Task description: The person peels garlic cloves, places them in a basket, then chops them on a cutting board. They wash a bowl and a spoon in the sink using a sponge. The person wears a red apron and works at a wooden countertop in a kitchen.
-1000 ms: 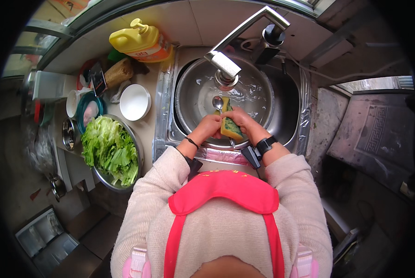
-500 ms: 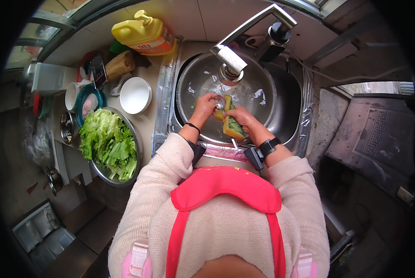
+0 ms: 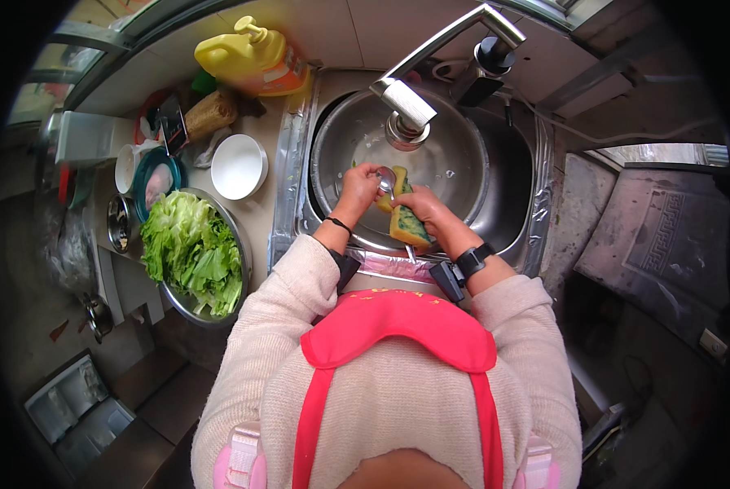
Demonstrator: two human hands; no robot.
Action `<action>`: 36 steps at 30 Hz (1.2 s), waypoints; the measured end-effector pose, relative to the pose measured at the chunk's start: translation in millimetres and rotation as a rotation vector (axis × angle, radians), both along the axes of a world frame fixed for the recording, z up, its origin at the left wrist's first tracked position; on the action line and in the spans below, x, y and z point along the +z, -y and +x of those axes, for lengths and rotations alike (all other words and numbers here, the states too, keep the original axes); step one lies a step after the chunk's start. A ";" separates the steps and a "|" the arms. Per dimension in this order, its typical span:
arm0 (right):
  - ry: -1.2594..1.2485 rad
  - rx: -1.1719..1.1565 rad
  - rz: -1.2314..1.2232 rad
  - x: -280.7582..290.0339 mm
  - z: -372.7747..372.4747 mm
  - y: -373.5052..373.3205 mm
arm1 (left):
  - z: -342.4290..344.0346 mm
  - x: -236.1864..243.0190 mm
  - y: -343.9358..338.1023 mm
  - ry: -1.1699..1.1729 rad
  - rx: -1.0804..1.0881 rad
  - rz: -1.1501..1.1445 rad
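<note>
"Head view: what had changed?"
"Left hand [image 3: 362, 186] had moved up, gripping the spoon [image 3: 387, 178] near its bowl; right hand [image 3: 424, 209] clasped the sponge [image 3: 410, 229], over the basin [image 3: 347, 137]."
"Scrubbing, I judged, favoured the handle."

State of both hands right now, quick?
Left hand: closed, holding the metal spoon by its bowl end.
Right hand: closed, holding the yellow-and-green sponge.

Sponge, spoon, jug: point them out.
Sponge [image 3: 411, 228], head view: on its green face.
Spoon [image 3: 387, 178], head view: on its bowl end.
Jug [image 3: 249, 65], head view: on its yellow body.
</note>
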State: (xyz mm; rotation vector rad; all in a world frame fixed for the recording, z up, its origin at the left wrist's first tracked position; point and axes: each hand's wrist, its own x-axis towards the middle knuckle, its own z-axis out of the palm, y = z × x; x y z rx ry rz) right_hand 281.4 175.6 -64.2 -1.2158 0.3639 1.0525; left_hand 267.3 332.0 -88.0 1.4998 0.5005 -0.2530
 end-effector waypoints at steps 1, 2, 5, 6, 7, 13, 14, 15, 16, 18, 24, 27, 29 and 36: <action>0.018 -0.002 0.002 1.3 -0.1 -0.7 | 0.1 1.5 -0.8 -0.016 -0.002 0.008; 0.005 -0.006 -0.013 2.3 0.0 -1.4 | 0.2 2.5 -1.5 -0.033 -0.004 0.016; -0.006 -0.002 -0.029 4.8 0.4 -3.0 | 0.3 2.6 -2.3 -0.013 -0.003 0.002; -0.006 0.002 -0.027 5.3 0.6 -3.1 | 0.1 1.9 -2.2 -0.001 -0.007 -0.005; -0.007 0.006 -0.025 5.6 0.8 -3.2 | -0.3 1.1 -2.1 0.022 -0.009 -0.013; 0.017 0.005 -0.028 3.1 -0.9 -2.6 | -2.0 1.5 -1.9 -0.030 -0.009 0.030; 0.000 0.006 -0.036 1.7 -1.4 -2.5 | -1.7 2.4 -2.1 -0.043 -0.019 0.039; -0.012 0.006 -0.034 0.3 -1.9 -2.4 | -1.4 3.2 -2.5 -0.034 -0.029 0.049; -0.019 0.008 -0.020 -1.2 -2.3 -2.3 | -1.0 4.0 -2.8 -0.044 -0.042 0.042; -0.024 0.016 -0.023 -3.8 -2.6 -2.0 | -0.3 4.8 -3.6 -0.022 -0.069 0.027; -0.028 0.039 -0.041 -3.1 -2.8 -0.8 | -0.4 5.1 -6.6 -0.058 -0.064 -0.051; -0.004 0.044 -0.056 -0.1 -4.1 -1.3 | 0.4 7.0 -6.9 -0.045 -0.082 -0.047; 0.001 0.045 -0.058 0.9 -4.6 -2.0 | 1.5 8.3 -5.9 -0.063 -0.092 0.017; -0.010 0.031 -0.032 1.1 -3.3 -3.2 | -0.7 7.3 2.2 0.019 0.005 -0.013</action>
